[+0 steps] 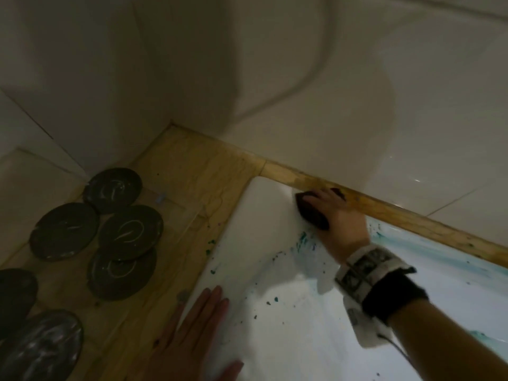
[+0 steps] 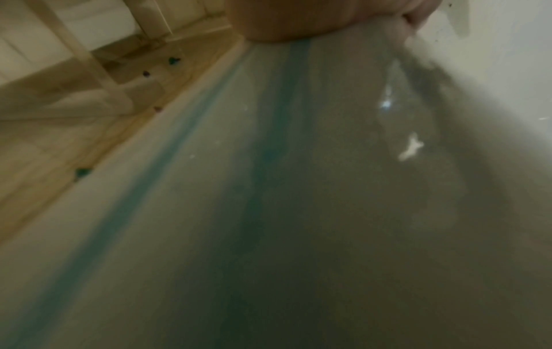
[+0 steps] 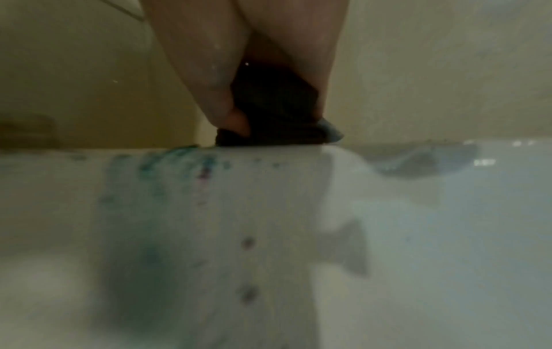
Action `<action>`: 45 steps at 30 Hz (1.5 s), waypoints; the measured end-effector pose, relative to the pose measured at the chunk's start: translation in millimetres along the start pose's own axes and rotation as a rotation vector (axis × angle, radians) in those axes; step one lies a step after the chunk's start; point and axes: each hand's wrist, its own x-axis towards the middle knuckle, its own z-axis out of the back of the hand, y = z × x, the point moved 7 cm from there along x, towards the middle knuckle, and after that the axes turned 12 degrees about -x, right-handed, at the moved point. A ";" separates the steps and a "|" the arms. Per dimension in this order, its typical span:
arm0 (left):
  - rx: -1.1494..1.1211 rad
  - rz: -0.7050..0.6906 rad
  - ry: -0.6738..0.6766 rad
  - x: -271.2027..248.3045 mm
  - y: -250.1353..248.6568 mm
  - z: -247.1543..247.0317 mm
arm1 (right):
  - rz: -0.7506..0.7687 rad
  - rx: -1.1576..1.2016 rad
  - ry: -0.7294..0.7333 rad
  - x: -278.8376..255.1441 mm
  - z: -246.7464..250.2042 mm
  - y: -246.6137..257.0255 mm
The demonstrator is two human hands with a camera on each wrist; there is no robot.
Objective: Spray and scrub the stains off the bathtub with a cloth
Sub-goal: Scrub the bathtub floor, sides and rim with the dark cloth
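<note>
The white bathtub [image 1: 275, 339] is speckled with teal stains [image 1: 302, 237] below its far rim. My right hand [image 1: 338, 215] holds a dark cloth [image 1: 313, 213] against the rim near the far corner, with the fingers spread over it. In the right wrist view the thumb [image 3: 209, 82] and palm grip the cloth [image 3: 274, 118] just above the teal stains [image 3: 179, 163]. My left hand [image 1: 192, 334] lies flat with straight fingers on the tub's near-left edge and holds nothing. The left wrist view shows that hand [image 2: 283, 21] above teal streaks [image 2: 269, 153] on the tub surface.
Several dark round discs [image 1: 118, 229] lie on the wooden ledge [image 1: 192, 174] left of the tub. A wooden trim strip [image 1: 412, 215] runs along the far rim under the tiled wall [image 1: 357, 78]. Small paint spots dot the ledge [image 2: 173, 61].
</note>
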 end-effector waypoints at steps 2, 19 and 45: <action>-0.065 0.023 -0.025 0.0 -0.8 2.0 | 0.074 -0.008 -0.044 -23.7 -8.1 18.5; -0.203 0.089 -0.038 -3.8 -6.0 4.7 | 0.010 0.105 -0.100 -53.1 -15.4 41.5; -0.209 0.129 0.009 -8.6 -6.3 4.5 | 0.315 0.205 0.153 12.0 32.5 95.0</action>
